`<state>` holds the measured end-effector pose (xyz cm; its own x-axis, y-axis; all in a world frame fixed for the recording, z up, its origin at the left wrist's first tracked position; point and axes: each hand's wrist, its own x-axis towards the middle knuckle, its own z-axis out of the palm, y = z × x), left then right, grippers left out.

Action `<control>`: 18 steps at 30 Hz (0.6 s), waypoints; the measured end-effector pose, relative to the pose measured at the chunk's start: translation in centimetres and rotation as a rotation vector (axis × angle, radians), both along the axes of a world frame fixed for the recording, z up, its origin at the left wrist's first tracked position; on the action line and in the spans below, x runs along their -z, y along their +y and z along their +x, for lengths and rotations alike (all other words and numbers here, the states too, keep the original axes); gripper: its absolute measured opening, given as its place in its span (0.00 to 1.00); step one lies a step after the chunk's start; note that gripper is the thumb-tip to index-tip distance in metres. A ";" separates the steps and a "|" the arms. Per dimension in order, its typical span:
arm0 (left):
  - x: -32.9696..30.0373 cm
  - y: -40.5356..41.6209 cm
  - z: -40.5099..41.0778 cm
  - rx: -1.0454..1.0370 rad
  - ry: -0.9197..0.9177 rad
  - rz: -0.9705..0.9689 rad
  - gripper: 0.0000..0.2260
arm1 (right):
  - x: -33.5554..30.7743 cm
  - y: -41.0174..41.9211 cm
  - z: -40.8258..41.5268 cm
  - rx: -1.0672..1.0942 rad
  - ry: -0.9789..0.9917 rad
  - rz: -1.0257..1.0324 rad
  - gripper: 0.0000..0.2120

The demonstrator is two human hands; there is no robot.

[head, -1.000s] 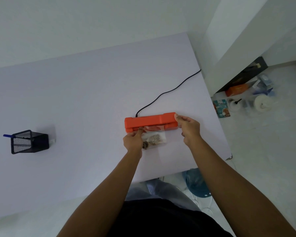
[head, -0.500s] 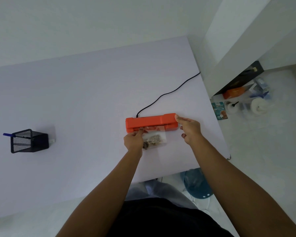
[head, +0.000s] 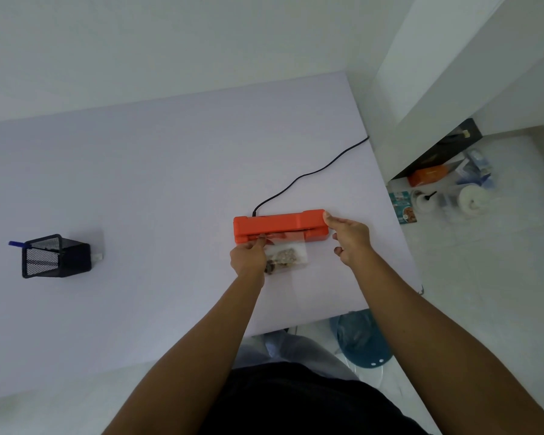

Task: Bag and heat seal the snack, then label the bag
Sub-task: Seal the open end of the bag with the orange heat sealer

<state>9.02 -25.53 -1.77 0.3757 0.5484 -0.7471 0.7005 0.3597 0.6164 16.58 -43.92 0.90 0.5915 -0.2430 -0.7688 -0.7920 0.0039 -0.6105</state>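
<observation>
An orange heat sealer (head: 280, 224) lies across the pale table (head: 139, 183), its black cord (head: 311, 174) running off to the back right. A small clear bag (head: 288, 254) with brown snack pieces lies in front of it, its open top edge tucked into the sealer's slot. My left hand (head: 247, 257) pinches the bag's left top corner at the slot. My right hand (head: 349, 238) is at the sealer's right end, thumb tip touching the top corner, fingers loosely curled and holding nothing.
A black mesh pen holder (head: 55, 255) with a blue pen stands at the table's left. The table's right edge is close to the sealer. On the floor to the right lie boxes, a paper roll (head: 471, 197) and packets. A blue stool (head: 363, 340) sits under the table's front edge.
My right hand has eased back from gripping the sealer's right end; only the thumb tip touches it now. My left hand and the bag have stayed put.
</observation>
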 end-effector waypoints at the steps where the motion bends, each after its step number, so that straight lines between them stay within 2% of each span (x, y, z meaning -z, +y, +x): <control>1: -0.1 0.0 0.0 0.000 0.004 -0.001 0.18 | 0.0 0.0 0.0 -0.001 -0.001 -0.001 0.14; 12: -0.9 0.0 0.0 0.008 0.029 0.011 0.16 | -0.3 0.2 -0.2 -0.009 -0.015 -0.007 0.13; 18: -1.1 -0.3 0.4 0.012 0.017 0.010 0.16 | -1.0 -0.3 0.4 -0.070 -0.044 -0.055 0.08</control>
<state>9.39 -25.82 -0.72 0.3695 0.5512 -0.7481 0.7153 0.3452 0.6076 16.99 -44.20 1.90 0.6411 -0.2405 -0.7288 -0.7618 -0.0850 -0.6422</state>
